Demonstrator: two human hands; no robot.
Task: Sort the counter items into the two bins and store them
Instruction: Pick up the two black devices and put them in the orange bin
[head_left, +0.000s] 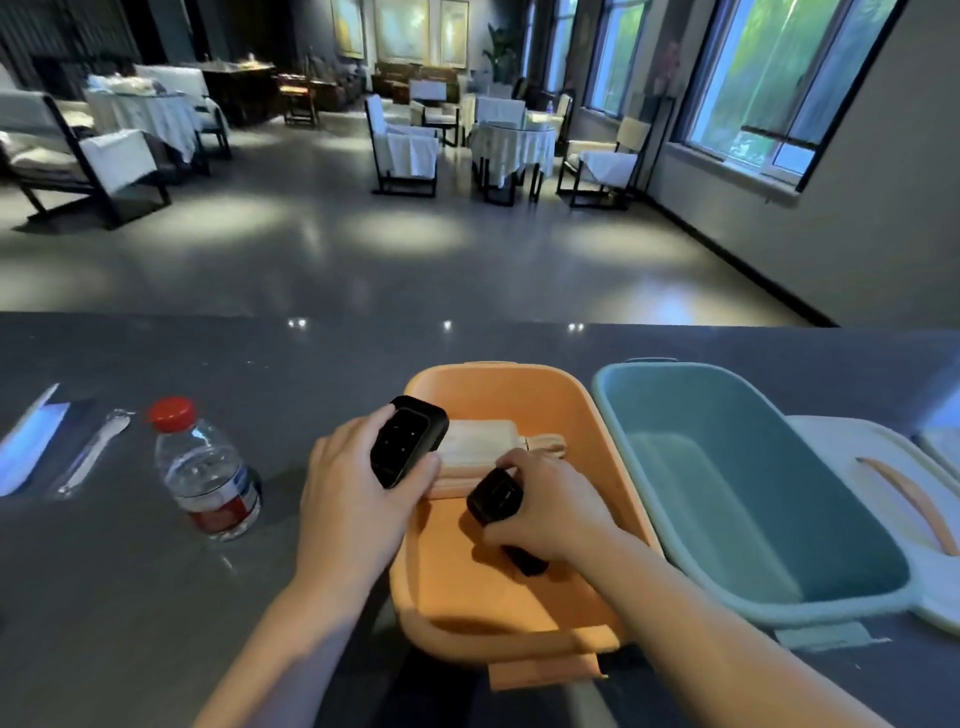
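Over the orange plastic bin (597, 415), the left hand (353, 499) grasps a black rectangular device (408, 441), long axis pointing far-right. The right hand (550, 512) grasps a small black gadget (494, 498) inside the bin.

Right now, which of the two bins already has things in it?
The orange bin, the left of the two: a pale device lies inside and both hands reach into it. The blue bin to its right looks empty.
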